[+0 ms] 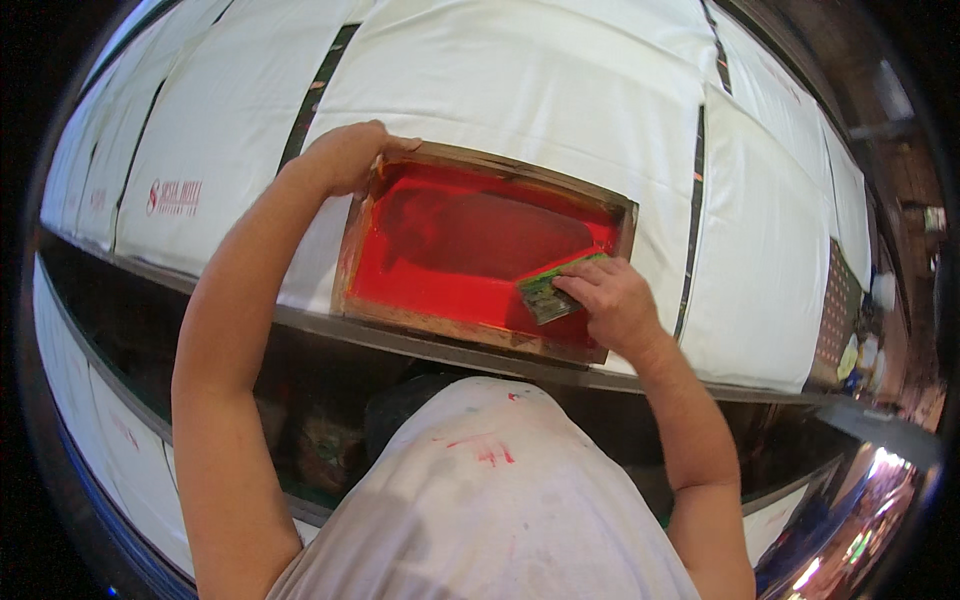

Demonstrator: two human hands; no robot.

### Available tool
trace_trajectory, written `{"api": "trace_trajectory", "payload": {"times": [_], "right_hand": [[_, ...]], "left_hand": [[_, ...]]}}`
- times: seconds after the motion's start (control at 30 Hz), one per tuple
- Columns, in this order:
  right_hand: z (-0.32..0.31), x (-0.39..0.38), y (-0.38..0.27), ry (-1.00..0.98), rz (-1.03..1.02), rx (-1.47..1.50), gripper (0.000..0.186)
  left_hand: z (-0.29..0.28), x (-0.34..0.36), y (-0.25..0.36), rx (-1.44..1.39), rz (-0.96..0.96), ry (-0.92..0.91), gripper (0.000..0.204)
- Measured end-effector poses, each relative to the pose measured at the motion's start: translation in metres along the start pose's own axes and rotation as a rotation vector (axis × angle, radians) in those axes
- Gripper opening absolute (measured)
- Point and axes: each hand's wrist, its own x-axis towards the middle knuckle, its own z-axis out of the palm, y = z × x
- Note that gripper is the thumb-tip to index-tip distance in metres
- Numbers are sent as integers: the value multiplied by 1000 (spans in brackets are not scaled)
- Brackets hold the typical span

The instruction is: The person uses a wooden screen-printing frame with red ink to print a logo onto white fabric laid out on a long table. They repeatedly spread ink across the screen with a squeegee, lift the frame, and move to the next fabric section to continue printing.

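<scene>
Probably spreading red ink (430, 295), right fingers (582, 284) grip the squeegee (548, 299) inside the screen frame (440, 326), left fingers (385, 140) its far-left corner; steady pressure seems needed.

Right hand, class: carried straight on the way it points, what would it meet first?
The right hand, gripping the squeegee, points forward and left over the red screen. First in line looks to be the wooden frame's far wall, though the hand's height is unclear.
</scene>
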Motion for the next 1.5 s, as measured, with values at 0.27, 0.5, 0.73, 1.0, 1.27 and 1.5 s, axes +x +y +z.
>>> {"api": "trace_trajectory", "payload": {"times": [0.27, 0.5, 0.73, 1.0, 1.27, 1.5], "right_hand": [[13, -4, -70, 17, 248, -29, 39], [9, 103, -82, -176, 235, -17, 40], [49, 192, -92, -14, 261, -89, 49], [80, 139, -148, 89, 190, -136, 47], [28, 153, -149, -312, 250, -23, 49], [49, 200, -91, 28, 348, -43, 52]], "left_hand": [[-1, 1, -11, -60, 59, 23, 102], [-8, 3, -5, 12, 78, -13, 98], [2, 5, -16, 18, 100, 20, 105], [-3, 1, -11, 32, 89, -2, 91], [1, 3, -17, -8, 101, 60, 79], [-3, -7, -8, -48, 89, 128, 34]]}}
